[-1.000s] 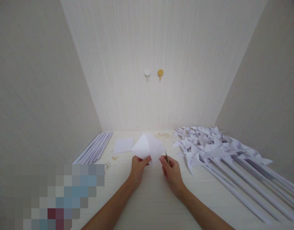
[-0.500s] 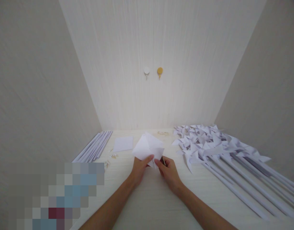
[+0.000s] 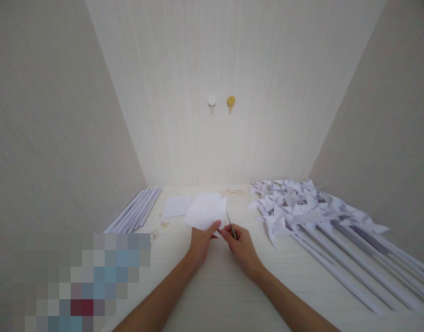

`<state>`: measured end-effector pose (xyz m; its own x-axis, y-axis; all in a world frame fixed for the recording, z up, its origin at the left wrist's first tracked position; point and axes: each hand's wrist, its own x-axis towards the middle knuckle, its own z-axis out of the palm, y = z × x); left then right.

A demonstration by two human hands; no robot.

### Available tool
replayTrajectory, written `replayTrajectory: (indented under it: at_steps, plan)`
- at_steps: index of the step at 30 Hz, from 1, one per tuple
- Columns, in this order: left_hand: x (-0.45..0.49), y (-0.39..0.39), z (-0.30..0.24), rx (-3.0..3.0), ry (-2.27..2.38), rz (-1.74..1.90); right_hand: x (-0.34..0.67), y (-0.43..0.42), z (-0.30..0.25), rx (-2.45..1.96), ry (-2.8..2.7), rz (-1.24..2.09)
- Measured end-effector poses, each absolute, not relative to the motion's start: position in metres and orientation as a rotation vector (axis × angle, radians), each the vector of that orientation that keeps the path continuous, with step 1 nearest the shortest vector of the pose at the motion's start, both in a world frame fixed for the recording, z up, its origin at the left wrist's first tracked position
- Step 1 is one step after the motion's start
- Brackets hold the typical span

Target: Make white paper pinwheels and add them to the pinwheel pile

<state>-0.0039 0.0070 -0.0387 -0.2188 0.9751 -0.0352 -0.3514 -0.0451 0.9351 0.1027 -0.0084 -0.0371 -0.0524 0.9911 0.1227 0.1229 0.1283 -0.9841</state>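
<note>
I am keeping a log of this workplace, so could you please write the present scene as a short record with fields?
Left hand: the left hand holds folded white paper, thumb on top
Right hand: the right hand holds a slim dark tool, exact kind unclear, beside the paper
Table, left: a bundle of white sticks; nearer the middle, a flat white sheet
Table, right: a pile of white paper pinwheels, long white rods reaching toward the viewer
Wall: white hook, gold hook
</note>
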Motion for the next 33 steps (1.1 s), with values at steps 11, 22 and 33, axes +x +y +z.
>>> replayTrajectory:
  at_steps: [11,22,33]
  plan:
    - [-0.0068,0.01,-0.0352,0.659,1.015,1.574,0.1042,-0.0088,-0.0394,-1.217,-1.39,1.058]
    - [-0.0045,0.0058,-0.0354,0.834,1.065,1.471,0.1026,-0.0055,-0.0404,-1.16,-1.32,1.114]
    - [-0.006,0.0068,-0.0404,0.905,1.105,1.448,0.1024,-0.0062,-0.0413,-1.181,-1.296,1.087]
